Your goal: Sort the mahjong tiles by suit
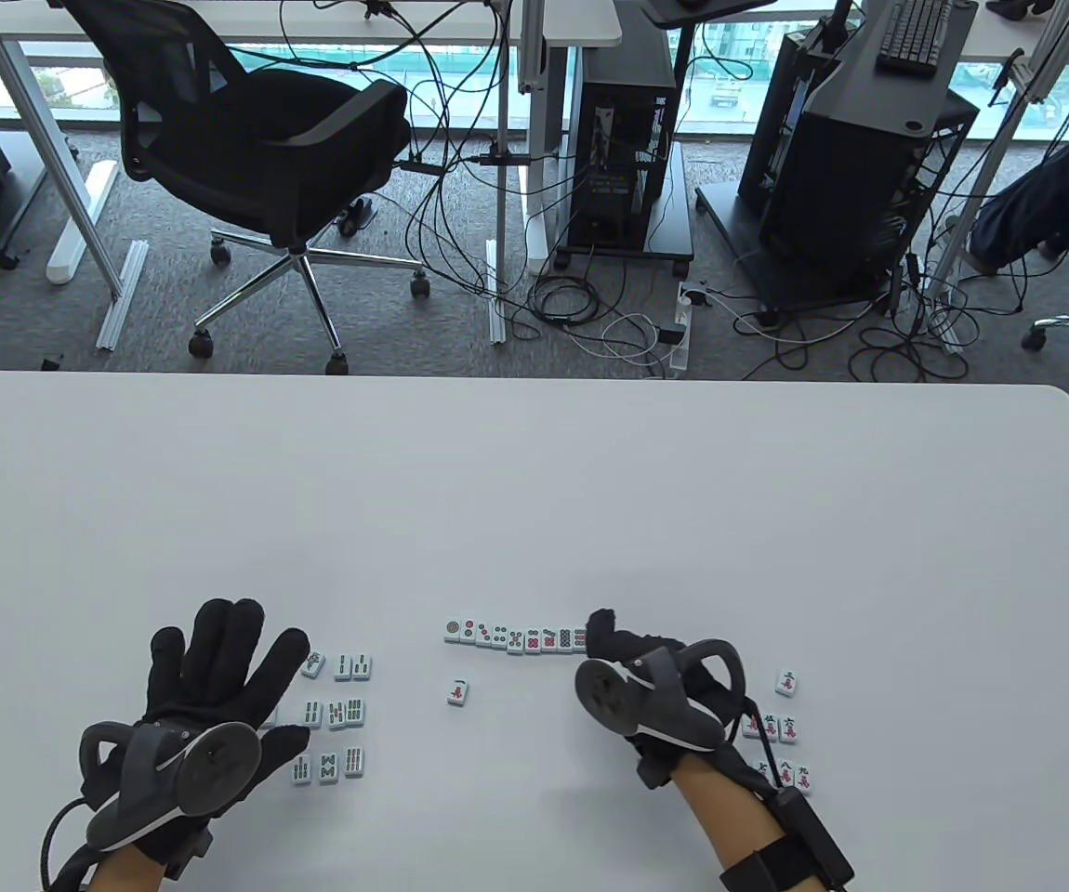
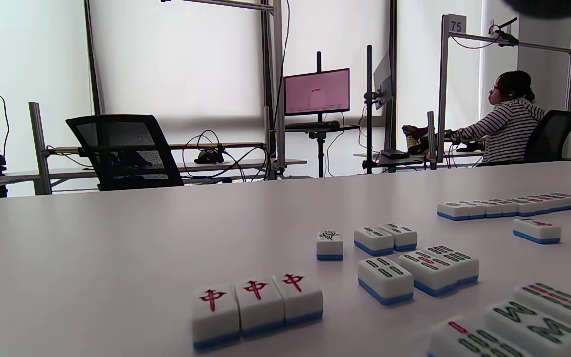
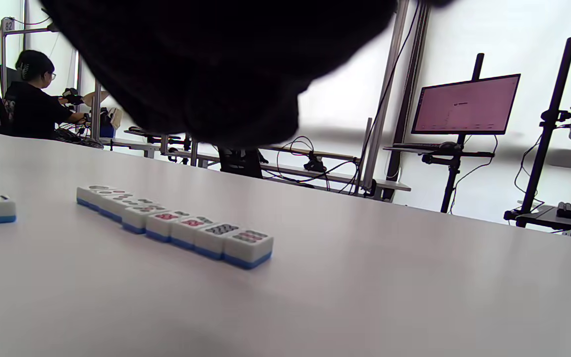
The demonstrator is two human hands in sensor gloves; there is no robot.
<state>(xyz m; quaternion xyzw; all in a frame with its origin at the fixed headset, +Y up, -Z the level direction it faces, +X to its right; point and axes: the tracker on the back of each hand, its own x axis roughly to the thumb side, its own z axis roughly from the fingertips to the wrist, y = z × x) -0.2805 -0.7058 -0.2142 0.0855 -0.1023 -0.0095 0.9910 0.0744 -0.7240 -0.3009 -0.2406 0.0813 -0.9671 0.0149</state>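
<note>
Table view showed one stray tile (image 1: 459,691) sitting alone in the lower middle of the frame, just below the left end of the dot row (image 1: 515,637), and that looked like the piece the next move hinged on. It carried a red mark, so my guess was it belonged with the character tiles (image 1: 782,734) at lower right. Its long axis ran roughly up-down in frame, same as its neighbours.

The right hand (image 1: 651,683) was the nearer one, with the stray down and to its left. Its fingers looked curled near the right end of the dot row; I couldn't tell if they touched the last tile or pinched anything, and the right wrist view was mostly blocked by dark glove.

The left hand (image 1: 218,683) lay at lower left, fingers spread wide and flat, holding nothing, its fingertips just beside the bamboo tiles (image 1: 337,714). The stray was well apart from it, off to the right past the bamboo group.

Left wrist view also had three red-dragon tiles (image 2: 257,308) side by side, touching, at bottom centre
</note>
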